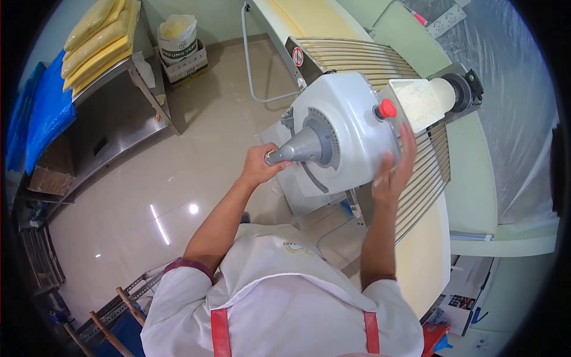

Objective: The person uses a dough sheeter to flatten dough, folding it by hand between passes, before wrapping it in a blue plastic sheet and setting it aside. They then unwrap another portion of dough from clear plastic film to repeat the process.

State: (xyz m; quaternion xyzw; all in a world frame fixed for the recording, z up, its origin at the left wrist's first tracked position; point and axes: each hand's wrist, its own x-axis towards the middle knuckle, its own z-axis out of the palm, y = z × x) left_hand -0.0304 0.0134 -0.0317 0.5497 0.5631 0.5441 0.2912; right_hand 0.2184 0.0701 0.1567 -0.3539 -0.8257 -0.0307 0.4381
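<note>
A large white machine head [360,134] with a dial [324,140] and a red knob [387,108] stands over a pale belt. My left hand [262,165] is wrapped round the end of the grey cone-shaped handle [294,149] on the dial. At the machine's right side, my right hand [395,166] is raised with its fingers apart, slightly blurred, below the red knob. Whether it touches the housing is unclear. A tray of white flour [416,104] sits behind the knob, above the metal bars of the guard [422,178].
A steel table [122,107] at the upper left bears yellow packs [98,47] and blue plastic [44,113]. Beyond it, a flour sack [177,44] stands in a box [187,70] on the floor. The pale belt [425,262] runs along the right, beside a plastic-covered area.
</note>
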